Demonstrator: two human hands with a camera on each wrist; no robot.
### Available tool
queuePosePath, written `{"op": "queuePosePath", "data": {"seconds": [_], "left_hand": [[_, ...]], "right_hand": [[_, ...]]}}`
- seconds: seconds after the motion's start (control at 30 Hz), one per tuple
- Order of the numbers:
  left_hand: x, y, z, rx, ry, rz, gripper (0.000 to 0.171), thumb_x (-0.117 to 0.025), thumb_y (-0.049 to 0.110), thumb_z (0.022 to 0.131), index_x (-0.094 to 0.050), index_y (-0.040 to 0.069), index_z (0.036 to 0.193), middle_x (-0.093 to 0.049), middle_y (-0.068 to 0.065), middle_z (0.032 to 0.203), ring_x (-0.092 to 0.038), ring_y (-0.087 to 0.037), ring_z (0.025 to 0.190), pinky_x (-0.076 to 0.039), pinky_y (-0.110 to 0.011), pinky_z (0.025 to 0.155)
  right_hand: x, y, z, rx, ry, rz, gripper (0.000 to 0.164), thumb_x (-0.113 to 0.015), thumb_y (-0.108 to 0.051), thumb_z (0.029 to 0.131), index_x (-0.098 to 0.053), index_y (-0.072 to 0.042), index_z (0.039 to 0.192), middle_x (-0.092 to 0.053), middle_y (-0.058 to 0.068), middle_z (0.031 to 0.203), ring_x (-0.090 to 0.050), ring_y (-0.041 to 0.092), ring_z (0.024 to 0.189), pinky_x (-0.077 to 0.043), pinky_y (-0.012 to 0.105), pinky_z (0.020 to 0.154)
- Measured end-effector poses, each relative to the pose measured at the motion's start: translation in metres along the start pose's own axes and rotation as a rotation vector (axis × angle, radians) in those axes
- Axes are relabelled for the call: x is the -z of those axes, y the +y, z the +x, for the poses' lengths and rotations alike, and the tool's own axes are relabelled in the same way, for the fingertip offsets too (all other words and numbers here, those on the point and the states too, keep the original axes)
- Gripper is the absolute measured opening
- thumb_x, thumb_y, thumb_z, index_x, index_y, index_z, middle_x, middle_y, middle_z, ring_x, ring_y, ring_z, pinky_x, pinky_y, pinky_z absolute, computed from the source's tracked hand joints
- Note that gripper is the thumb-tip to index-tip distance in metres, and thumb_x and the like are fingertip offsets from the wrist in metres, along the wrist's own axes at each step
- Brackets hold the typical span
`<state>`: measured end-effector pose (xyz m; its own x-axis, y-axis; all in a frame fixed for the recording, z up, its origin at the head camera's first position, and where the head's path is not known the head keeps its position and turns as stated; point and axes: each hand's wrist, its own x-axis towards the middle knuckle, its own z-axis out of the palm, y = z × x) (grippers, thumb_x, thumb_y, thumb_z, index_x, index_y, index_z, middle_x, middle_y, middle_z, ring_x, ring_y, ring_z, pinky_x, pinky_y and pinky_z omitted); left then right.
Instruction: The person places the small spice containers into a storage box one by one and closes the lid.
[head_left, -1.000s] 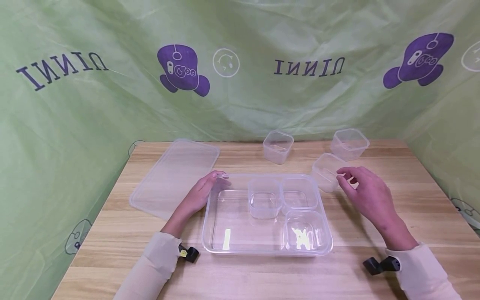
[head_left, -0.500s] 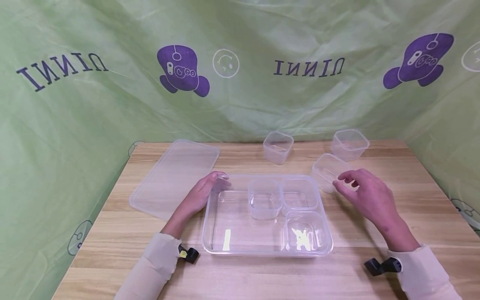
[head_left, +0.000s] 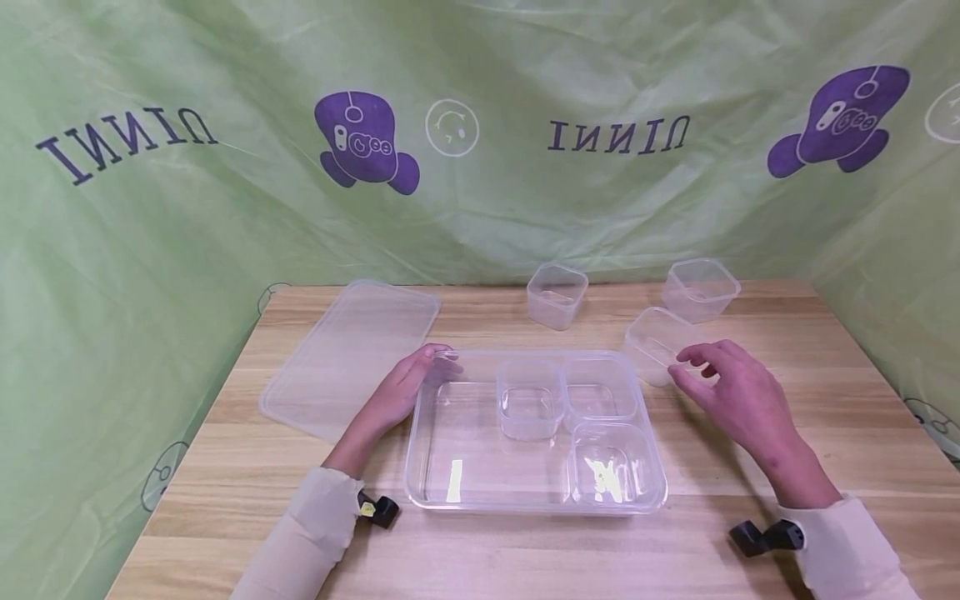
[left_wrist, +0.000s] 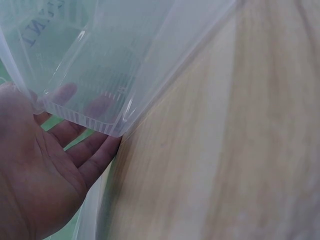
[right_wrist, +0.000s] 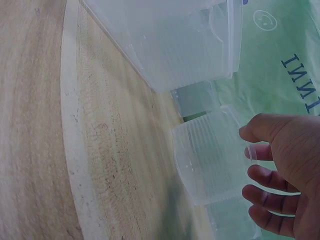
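A large clear plastic container [head_left: 480, 471] stands on the table, with several small clear tubs, such as the front one [head_left: 611, 462], inside its right part. My left hand [head_left: 401, 387] grips its far left corner; the left wrist view shows the fingers behind the wall and the thumb at the rim. Just outside the container's right side stands a loose small tub [head_left: 656, 342]. My right hand [head_left: 742, 396] is at this tub's near right rim, fingers loosely bent. In the right wrist view a gap shows between thumb and index; whether they touch the rim is unclear.
Two more small tubs stand at the back, one in the middle [head_left: 557, 296] and one at the right [head_left: 700, 289]. A flat translucent lid [head_left: 352, 350] lies left of the container. A green printed curtain [head_left: 480, 208] surrounds the wooden table [head_left: 480, 558].
My right hand has drawn slightly down and toward me at the loose tub, which stays in place. The left hand and the large container have not visibly moved.
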<state>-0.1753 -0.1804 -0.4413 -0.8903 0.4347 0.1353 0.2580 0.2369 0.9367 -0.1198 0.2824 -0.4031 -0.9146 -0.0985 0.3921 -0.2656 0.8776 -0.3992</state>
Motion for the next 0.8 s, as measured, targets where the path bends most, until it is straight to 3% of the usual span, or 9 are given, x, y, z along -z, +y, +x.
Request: {"op": "queuePosePath", "data": {"seconds": [0.43,0.8], "left_hand": [[0.0002,-0.0002,0.0007,-0.007,0.004,0.015,0.048,-0.022,0.024,0.116,-0.056,-0.003,0.136,-0.071,-0.022,0.118,-0.065,-0.037,0.118,-0.038,-0.055,0.112],[0.0005,0.0004,0.0009,-0.004,0.004,0.009,0.049,-0.021,0.026,0.116,-0.056,-0.003,0.135,-0.071,-0.022,0.117,-0.065,-0.037,0.117,-0.038,-0.054,0.111]], "right_hand": [[0.0011,0.0010,-0.0009,0.007,-0.009,0.000,0.018,-0.072,-0.022,0.095,-0.072,-0.010,0.108,-0.068,0.010,0.100,-0.067,0.035,0.089,-0.053,0.056,0.065],[0.0000,0.0010,-0.0007,0.016,-0.026,0.052,0.016,-0.072,-0.018,0.097,-0.070,-0.007,0.108,-0.067,0.014,0.099,-0.070,0.038,0.081,-0.054,0.059,0.071]]}}
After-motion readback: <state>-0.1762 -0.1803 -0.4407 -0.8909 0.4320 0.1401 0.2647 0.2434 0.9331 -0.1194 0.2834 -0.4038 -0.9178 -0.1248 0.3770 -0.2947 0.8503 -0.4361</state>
